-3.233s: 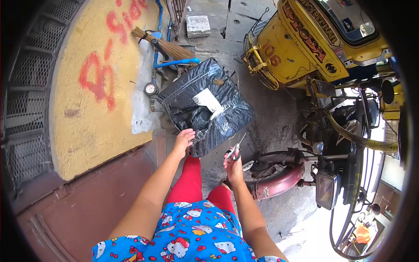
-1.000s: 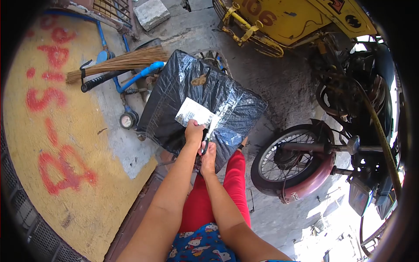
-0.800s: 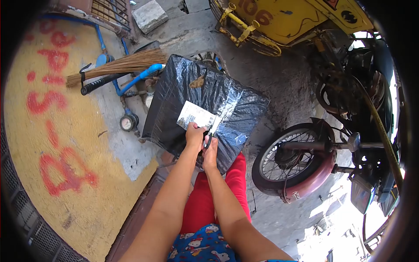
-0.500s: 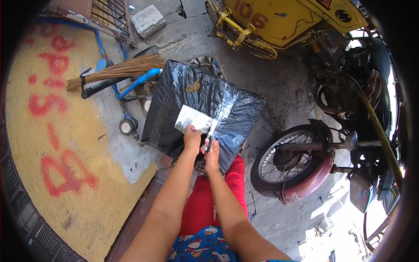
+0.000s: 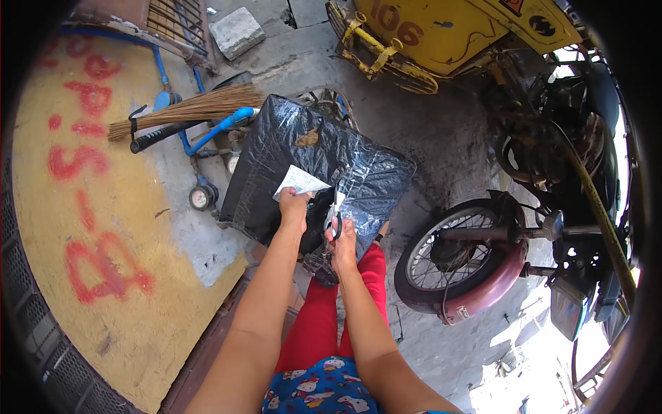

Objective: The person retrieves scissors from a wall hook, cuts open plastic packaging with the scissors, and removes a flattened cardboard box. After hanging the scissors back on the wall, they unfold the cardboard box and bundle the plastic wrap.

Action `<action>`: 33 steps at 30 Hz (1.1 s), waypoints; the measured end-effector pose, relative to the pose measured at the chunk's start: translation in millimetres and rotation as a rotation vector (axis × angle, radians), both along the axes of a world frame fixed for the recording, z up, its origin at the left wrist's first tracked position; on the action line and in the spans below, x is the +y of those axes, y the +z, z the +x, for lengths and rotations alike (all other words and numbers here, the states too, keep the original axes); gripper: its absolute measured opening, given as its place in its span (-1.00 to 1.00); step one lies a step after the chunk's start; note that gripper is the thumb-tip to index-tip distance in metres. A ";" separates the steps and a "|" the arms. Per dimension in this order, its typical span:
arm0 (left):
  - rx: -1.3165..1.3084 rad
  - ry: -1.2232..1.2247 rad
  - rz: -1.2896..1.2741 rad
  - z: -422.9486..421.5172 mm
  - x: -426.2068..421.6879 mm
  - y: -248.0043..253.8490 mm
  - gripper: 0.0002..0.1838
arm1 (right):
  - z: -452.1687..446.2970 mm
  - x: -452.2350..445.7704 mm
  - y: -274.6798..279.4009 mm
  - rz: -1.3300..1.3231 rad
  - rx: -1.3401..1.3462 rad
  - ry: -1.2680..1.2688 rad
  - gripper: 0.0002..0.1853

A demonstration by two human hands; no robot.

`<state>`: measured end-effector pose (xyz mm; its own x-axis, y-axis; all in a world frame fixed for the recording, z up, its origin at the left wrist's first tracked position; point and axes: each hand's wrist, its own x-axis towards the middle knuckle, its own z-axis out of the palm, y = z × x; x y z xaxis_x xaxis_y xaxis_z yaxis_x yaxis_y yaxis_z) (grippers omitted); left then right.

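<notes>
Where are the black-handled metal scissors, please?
In the head view, near centre, the scissors are in the right hand, at the black plastic-wrapped parcel, right of the white paper label.

The left hand (image 5: 294, 208) is gripping the near edge of a white label (image 5: 298, 181) on a black plastic-wrapped package (image 5: 376, 176). The right hand (image 5: 345, 241) is holding scissors (image 5: 337, 224), their blades pointing away over the package. A broom (image 5: 200, 108) is resting near a blue pipe (image 5: 222, 130); a motorcycle wheel (image 5: 420, 261) is standing off to the right.
</notes>
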<state>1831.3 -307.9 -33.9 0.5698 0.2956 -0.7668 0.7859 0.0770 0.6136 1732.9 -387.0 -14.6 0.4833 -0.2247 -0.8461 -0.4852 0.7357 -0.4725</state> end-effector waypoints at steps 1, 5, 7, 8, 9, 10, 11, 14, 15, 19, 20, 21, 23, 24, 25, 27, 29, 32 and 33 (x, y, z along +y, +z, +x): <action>0.045 -0.033 0.011 -9.7 2.3 -6.1 -0.60 | 0.6 0.1 -2.9 0.044 0.002 -0.004 -0.75; 0.145 0.000 -0.014 -25.2 -1.0 0.0 -0.62 | 20.3 -3.5 -5.7 0.020 -0.002 0.066 -0.69; 0.140 0.029 -0.023 -22.0 -0.2 5.3 -0.62 | 30.5 -5.3 -7.6 0.000 -0.017 0.059 -0.69; 0.136 0.029 -0.024 -17.9 -1.2 10.5 -0.62 | 34.5 -5.8 -9.3 0.012 -0.029 -0.027 -0.68; 0.146 0.054 -0.050 -14.1 -1.8 15.7 -0.63 | 37.3 -5.2 -10.4 0.026 -0.040 -0.114 -0.67; 0.158 0.078 -0.075 -10.8 -2.4 21.3 -0.63 | 39.2 -3.9 -10.9 0.027 -0.042 -0.115 -0.67; 0.180 0.068 -0.077 -8.2 -1.8 24.0 -0.63 | 41.9 -3.0 -10.9 -0.006 -0.004 -0.097 -0.66; 0.151 0.033 -0.093 -8.3 -2.6 30.7 -0.66 | 50.3 -1.8 -14.7 -0.029 0.006 -0.116 -0.65; 0.155 0.024 -0.095 -9.7 -2.8 33.3 -0.66 | 51.9 -1.0 -18.7 -0.042 -0.005 -0.128 -0.65; 0.156 0.007 -0.098 -13.7 0.0 33.0 -0.65 | 52.0 9.6 -38.2 -0.148 -0.097 -0.201 -0.70; 0.155 -0.005 -0.094 -13.4 0.7 33.4 -0.65 | 52.7 10.1 -37.7 -0.151 -0.141 -0.258 -0.67; 0.152 -0.016 -0.091 -11.2 1.5 33.6 -0.64 | 54.1 10.0 -37.2 -0.153 -0.145 -0.258 -0.67; 0.133 0.023 -0.107 -6.3 4.1 35.7 -0.63 | 52.5 10.7 -34.1 -0.112 -0.132 -0.296 -0.70; 0.119 0.059 -0.122 -5.3 6.3 35.9 -0.62 | 50.8 7.8 -22.3 -0.112 -0.128 -0.293 -0.70; 0.088 0.115 -0.169 -2.7 11.9 31.3 -0.61 | 47.6 2.0 -9.5 0.000 -0.104 -0.224 -0.72; 0.087 0.185 -0.166 5.3 12.6 28.4 -0.62 | 41.0 -5.3 0.0 0.155 -0.053 -0.113 -0.72; 0.084 0.226 -0.183 9.3 13.1 27.0 -0.62 | 33.4 -6.5 -3.6 0.139 -0.021 -0.066 -0.66; 0.191 0.134 -0.159 -5.5 5.9 28.6 -0.66 | 32.3 -10.6 3.2 0.032 0.021 0.023 -0.62; 0.236 0.137 -0.189 -15.4 8.3 27.3 -0.68 | 31.6 -12.3 4.3 -0.020 0.045 0.081 -0.59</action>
